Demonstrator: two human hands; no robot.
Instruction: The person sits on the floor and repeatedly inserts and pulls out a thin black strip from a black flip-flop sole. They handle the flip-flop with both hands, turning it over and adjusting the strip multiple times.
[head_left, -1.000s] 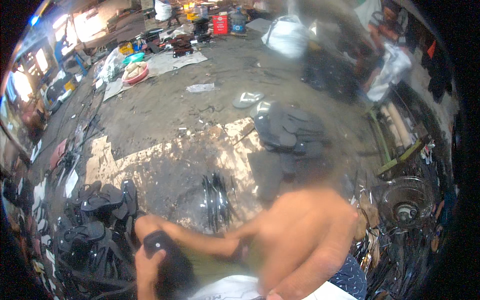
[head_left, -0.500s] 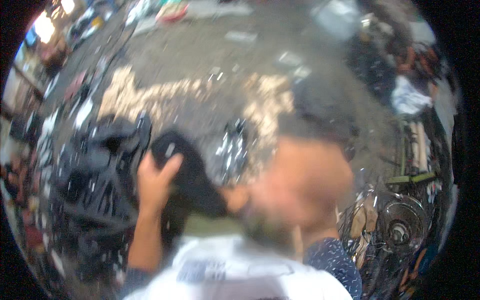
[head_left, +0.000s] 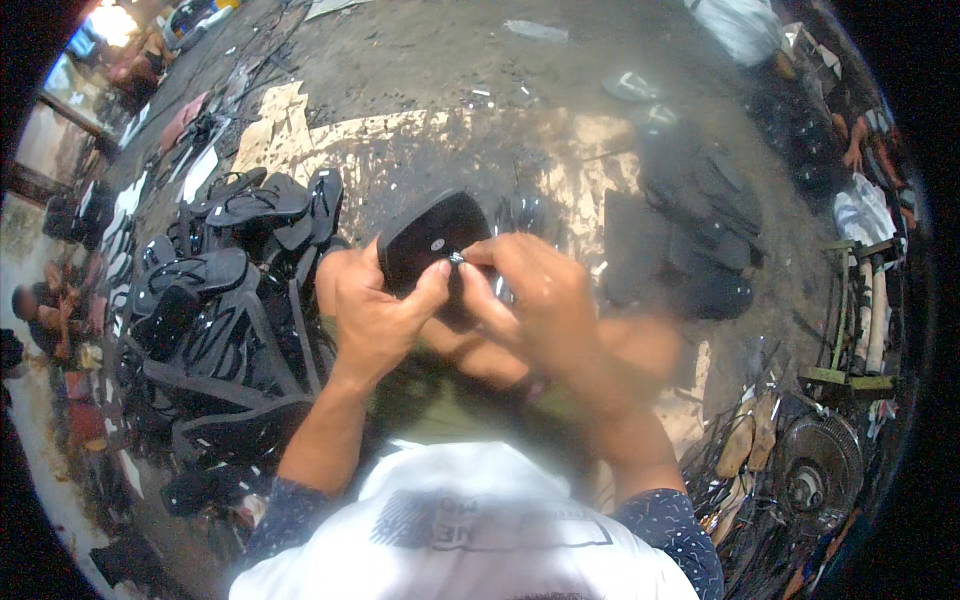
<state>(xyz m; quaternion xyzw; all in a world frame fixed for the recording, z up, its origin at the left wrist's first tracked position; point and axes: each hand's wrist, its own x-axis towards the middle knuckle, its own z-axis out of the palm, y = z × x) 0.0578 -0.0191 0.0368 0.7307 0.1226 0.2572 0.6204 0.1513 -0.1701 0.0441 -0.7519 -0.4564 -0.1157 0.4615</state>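
A black sandal sole (head_left: 425,235) is tilted up in front of me, with a small pale round mark on its face. My left hand (head_left: 365,310) grips its left and lower edge, with the thumb resting along the near side. The fingertips of my right hand (head_left: 540,290) are pinched at the sole's lower right edge. Between the thumbs shows a small shiny bit (head_left: 456,258), too small to name. The sole partly hides my left fingers. My crossed legs lie beneath both hands.
A heap of black flip-flops (head_left: 225,290) lies to my left. Dark flat soles (head_left: 690,260) are stacked on the right. Torn brown cardboard (head_left: 370,135) covers some floor ahead. A round fan (head_left: 815,465) and a greenish frame (head_left: 845,378) stand at far right.
The sole has moved right and turned its broad face towards me. My right hand, blurred before, has come in to the sole's edge, fingertips pinched. The view has shifted slightly.
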